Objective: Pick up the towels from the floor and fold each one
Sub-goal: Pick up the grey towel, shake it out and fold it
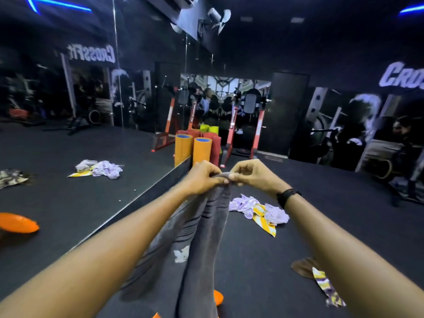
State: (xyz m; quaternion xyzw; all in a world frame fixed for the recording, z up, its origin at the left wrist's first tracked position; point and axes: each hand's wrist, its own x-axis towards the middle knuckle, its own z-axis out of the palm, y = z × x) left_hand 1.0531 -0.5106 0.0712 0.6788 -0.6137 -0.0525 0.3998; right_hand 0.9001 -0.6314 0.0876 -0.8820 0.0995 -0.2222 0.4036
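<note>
Floor (321, 226): dark gym matting, bounded on the left by a wall mirror (68, 191) that repeats the scene.
Grey towel (202, 237): held up at arm's length, hanging in long vertical folds from the hands down toward the bottom of the view; dark stripes cross its upper part.
Remaining towels: a lilac towel (275, 214) bunched with a yellow-and-white cloth (263, 223) lies on the floor to the right of the grey towel; a brown cloth (302, 267) with a patterned one lies nearer, lower right. None folded yet, as far as can be judged.
Left hand (204, 177): fingers closed, pinching the towel's top edge.
Right hand (250, 174): fingers closed on the same edge, touching the left hand.
Step in hand (judgement): locating the corners before the first fold.
Procedure: keep one pinch fixed; slide the other hand along the hem until the far corner is reached; spread the arms so the cloth hangs flat.
Caution: the bunched folds may hide a twist; shake it out before matching corners.
</note>
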